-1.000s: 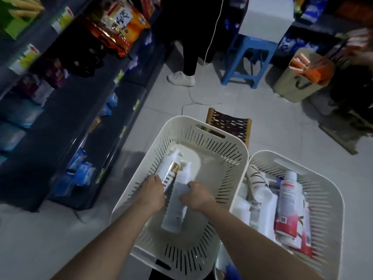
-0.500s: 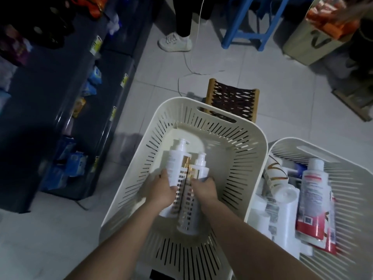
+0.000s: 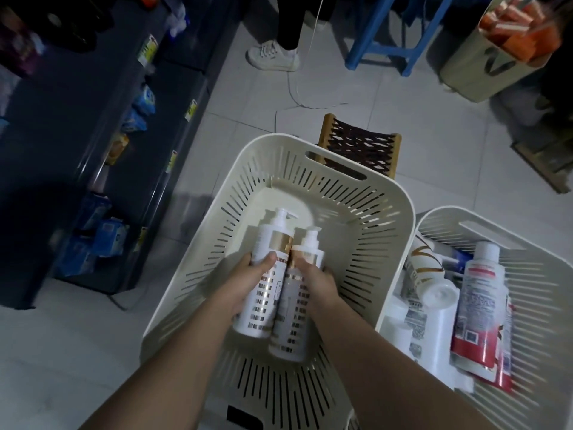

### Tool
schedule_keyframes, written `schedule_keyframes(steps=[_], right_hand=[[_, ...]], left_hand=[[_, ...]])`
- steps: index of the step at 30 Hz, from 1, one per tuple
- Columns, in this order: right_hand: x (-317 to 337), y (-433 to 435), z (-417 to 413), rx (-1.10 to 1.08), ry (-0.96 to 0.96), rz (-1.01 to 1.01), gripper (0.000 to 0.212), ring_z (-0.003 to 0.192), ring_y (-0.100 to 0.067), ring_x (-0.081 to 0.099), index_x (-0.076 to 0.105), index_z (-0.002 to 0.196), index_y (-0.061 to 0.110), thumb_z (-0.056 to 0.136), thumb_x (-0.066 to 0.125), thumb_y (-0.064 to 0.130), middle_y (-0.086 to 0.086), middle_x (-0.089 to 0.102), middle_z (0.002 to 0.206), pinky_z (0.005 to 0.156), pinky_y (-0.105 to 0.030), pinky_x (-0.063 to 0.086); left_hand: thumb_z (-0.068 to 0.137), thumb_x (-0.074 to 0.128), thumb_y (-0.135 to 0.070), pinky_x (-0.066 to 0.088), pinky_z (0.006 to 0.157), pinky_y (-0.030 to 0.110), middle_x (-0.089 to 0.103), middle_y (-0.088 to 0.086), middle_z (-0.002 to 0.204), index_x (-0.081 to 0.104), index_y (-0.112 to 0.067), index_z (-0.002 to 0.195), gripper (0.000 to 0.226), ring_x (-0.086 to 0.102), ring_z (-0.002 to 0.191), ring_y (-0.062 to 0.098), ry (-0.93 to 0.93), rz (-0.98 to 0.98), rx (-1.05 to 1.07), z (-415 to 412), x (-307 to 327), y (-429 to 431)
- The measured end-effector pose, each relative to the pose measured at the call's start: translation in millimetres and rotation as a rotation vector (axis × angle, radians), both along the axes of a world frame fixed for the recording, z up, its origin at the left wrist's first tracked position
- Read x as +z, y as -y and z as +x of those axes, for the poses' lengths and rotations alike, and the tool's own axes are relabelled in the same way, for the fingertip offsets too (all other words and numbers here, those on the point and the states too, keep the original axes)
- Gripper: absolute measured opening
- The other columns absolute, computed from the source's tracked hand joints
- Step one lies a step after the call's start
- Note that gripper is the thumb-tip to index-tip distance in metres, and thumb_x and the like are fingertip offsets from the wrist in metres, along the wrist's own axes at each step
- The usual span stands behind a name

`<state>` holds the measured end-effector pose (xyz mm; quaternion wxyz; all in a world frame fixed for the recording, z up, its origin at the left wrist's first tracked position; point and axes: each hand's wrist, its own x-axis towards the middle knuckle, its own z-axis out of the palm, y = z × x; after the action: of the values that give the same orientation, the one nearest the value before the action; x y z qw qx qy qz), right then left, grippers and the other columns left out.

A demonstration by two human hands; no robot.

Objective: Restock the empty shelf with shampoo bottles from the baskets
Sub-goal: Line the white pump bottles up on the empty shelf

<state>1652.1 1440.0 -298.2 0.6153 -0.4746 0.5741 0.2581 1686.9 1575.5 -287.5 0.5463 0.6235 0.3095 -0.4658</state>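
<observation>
the left hand (image 3: 248,282) is wrapped round the left bottle (image 3: 263,290), a white pump type, with the thumb laid near its gold band; the right hand (image 3: 317,282) is curled round the right bottle (image 3: 293,324) of the same kind. the two are held side by side, touching, pumps pointing away, over the floor of the near basket (image 3: 400,197), in which nothing else is seen. just to the right, a second basket (image 3: 527,240) is packed with more bottles, a red-labelled one (image 3: 479,308) among them. the dark shelf (image 3: 71,125) is set to the left, well apart from the hands, with a broad bare tier that is judged to be the one to fill

risk is judged to lie in the lift: each smooth body is gripped by one hand only, so one may slip, or a pump may be caught on the slotted wall as the bottles are swung left. in the dim light a bottle may be set too near the shelf edge and tipped
</observation>
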Motion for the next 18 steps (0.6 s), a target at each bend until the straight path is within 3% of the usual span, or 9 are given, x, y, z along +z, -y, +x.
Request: schedule_keyframes(steps=[4, 8, 11, 16, 18], right_hand=[[24, 2, 6, 0.035, 0.084, 0.056, 0.055, 0.081, -0.032, 0.075, 0.068, 0.111, 0.009, 0.073, 0.080, 0.046, -0.012, 0.077, 0.092, 0.086, -0.052, 0.057], [69, 9, 8, 0.213, 0.221, 0.060, 0.060, 0.079, -0.028, 0.076, 0.068, 0.108, 0.010, 0.074, 0.075, 0.058, -0.009, 0.078, 0.089, 0.085, -0.047, 0.057], [110, 14, 1, 0.346, 0.336, 0.070, 0.062, 0.081, -0.027, 0.076, 0.067, 0.109, 0.006, 0.074, 0.075, 0.056, -0.009, 0.078, 0.090, 0.085, -0.046, 0.057], [171, 15, -11, 0.496, 0.439, 0.170, 0.054, 0.085, -0.028, 0.076, 0.067, 0.108, 0.004, 0.080, 0.070, 0.050, -0.012, 0.077, 0.093, 0.074, -0.038, 0.057], [191, 7, -17, 0.554, 0.485, 0.203, 0.056, 0.088, -0.029, 0.075, 0.065, 0.111, 0.004, 0.080, 0.068, 0.051, -0.013, 0.077, 0.096, 0.080, -0.042, 0.057]], left_hand=[[0.090, 0.060, -0.041, 0.056, 0.083, 0.049, 0.074, 0.016, 0.102, 0.057, -0.012, 0.121, 0.043, 0.071, 0.094, 0.035, -0.025, -0.141, 0.134, -2, 28, -12], [0.094, 0.053, -0.041, 0.055, 0.087, 0.048, 0.074, 0.015, 0.105, 0.057, -0.011, 0.123, 0.042, 0.070, 0.099, 0.033, 0.099, -0.199, 0.141, -9, 73, -16], [0.089, 0.053, -0.050, 0.053, 0.093, 0.050, 0.073, 0.015, 0.109, 0.059, -0.014, 0.124, 0.050, 0.069, 0.102, 0.032, 0.150, -0.246, 0.192, -24, 108, -17], [0.089, 0.046, -0.053, 0.053, 0.078, 0.037, 0.074, 0.008, 0.106, 0.062, -0.017, 0.120, 0.050, 0.072, 0.095, 0.021, 0.296, -0.278, 0.288, -61, 162, -28], [0.088, 0.046, -0.055, 0.053, 0.080, 0.037, 0.074, 0.008, 0.110, 0.064, -0.019, 0.118, 0.051, 0.072, 0.097, 0.020, 0.356, -0.273, 0.344, -79, 183, -36]])
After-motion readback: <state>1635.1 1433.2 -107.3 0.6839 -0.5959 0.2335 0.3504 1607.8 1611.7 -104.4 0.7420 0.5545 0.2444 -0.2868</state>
